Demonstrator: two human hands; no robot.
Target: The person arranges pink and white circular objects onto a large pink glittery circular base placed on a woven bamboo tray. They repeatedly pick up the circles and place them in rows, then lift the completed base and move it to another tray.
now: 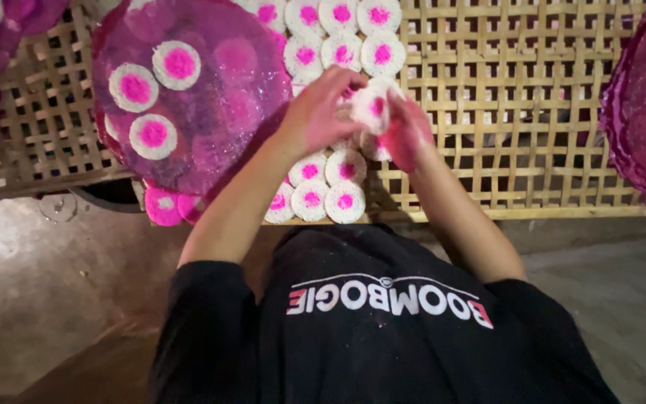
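Both hands, left hand (315, 116) and right hand (407, 133), pinch one white disc (371, 108) with a pink centre; rows of like discs (328, 187) cover the woven bamboo rack (517, 97); a round pink tray (211, 97) sits left.

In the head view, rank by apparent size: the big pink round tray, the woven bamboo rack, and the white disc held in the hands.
1. Woven bamboo rack, runs past the frame.
2. Big pink round tray.
3. White disc held in both hands, left and right.

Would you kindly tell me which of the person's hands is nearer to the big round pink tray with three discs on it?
Left. The left hand is just beside the big pink tray's right edge; the right hand is farther right, over the woven bamboo rack.
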